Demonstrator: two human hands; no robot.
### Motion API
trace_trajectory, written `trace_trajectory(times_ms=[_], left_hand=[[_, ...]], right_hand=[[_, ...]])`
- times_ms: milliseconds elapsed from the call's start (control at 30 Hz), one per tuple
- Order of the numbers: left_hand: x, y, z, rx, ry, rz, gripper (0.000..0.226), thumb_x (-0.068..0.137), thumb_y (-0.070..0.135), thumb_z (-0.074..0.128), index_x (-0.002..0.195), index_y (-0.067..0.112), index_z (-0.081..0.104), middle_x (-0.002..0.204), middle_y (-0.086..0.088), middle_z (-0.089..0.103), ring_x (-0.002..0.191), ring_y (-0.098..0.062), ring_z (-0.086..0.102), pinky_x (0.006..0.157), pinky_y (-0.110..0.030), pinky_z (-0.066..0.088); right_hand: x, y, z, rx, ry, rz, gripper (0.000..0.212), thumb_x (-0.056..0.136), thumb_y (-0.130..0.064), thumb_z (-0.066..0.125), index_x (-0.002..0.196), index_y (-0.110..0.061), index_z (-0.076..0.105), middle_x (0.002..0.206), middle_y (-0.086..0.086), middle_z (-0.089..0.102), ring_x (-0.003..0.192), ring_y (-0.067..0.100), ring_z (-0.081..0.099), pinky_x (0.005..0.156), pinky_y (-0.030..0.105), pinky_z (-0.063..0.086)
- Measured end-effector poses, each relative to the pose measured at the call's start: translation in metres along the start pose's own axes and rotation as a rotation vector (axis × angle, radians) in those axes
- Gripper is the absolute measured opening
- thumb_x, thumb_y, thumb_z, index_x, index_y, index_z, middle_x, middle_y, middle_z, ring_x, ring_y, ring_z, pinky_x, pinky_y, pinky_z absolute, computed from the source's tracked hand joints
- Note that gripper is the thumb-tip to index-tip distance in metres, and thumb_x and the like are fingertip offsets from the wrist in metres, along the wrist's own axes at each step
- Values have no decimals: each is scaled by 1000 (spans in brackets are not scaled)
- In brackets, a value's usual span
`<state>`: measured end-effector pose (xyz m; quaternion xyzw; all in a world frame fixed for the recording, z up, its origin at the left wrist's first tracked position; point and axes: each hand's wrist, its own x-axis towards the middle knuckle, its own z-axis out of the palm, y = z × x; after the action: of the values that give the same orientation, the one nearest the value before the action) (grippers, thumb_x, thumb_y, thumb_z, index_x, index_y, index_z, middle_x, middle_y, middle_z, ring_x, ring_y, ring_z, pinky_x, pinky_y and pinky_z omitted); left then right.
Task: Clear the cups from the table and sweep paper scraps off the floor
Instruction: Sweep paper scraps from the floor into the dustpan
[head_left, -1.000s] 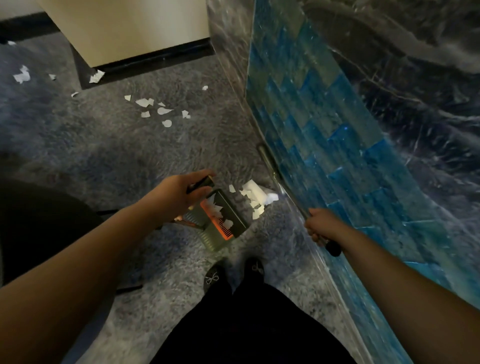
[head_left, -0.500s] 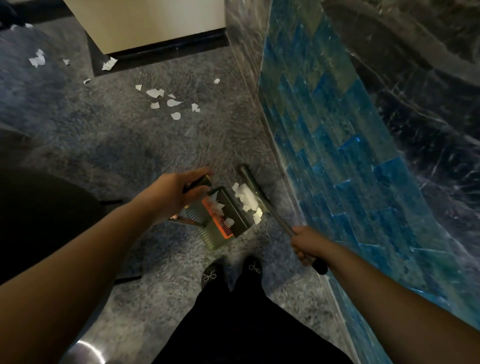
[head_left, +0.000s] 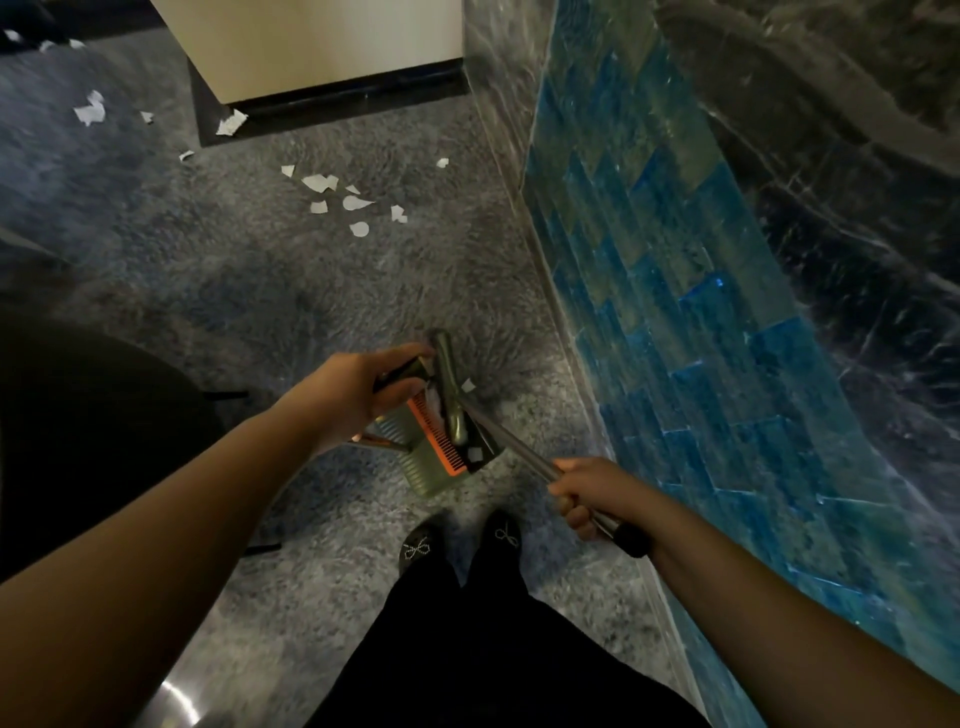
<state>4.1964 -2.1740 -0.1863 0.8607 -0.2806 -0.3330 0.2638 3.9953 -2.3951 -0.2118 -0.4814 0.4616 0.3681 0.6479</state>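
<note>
There is one view only, a wide-angle camera worn on the person's head, looking forward and steeply down at the grey carpet (head_left: 249, 270), so no scene part is shared with a second view. Taking the dustpan (head_left: 441, 457) as landmark, it sits near the frame's middle, close below the lens, with both forearms reaching in from the bottom corners toward it (the lens bends straight edges). The blue tiled wall (head_left: 675, 312) runs just right of the dustpan, the shoes (head_left: 415, 548) appear directly below it, and scattered paper scraps (head_left: 358, 202) lie well beyond it toward the top.
</note>
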Motion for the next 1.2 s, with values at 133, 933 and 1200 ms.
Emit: trace_trajectory(times_ms=[133, 933, 1200], left_hand=[[-6, -2, 1, -11, 9, 5, 46, 94, 34, 60, 139, 39, 50, 122, 8, 65, 106, -7, 60, 88, -25, 44], [-18, -7, -19, -3, 67, -56, 44, 97, 35, 54, 141, 37, 48, 80, 22, 56, 57, 10, 55, 51, -9, 40], [-17, -15, -26, -91, 118, -87, 43, 95, 38, 56, 138, 40, 50, 84, 21, 59, 57, 9, 58, 48, -8, 42]], right_hand=[[-9, 10, -2, -24, 7, -53, 39, 98, 1, 35, 136, -8, 41, 55, 2, 38, 32, 6, 34, 37, 14, 29], [86, -23, 5, 7, 98, -93, 39, 97, 0, 40, 134, -9, 41, 47, 0, 40, 32, 9, 35, 35, 17, 32], [58, -5, 29, 5, -13, -34, 51, 99, 0, 35, 147, -17, 30, 44, -1, 37, 31, 7, 33, 35, 15, 30]])
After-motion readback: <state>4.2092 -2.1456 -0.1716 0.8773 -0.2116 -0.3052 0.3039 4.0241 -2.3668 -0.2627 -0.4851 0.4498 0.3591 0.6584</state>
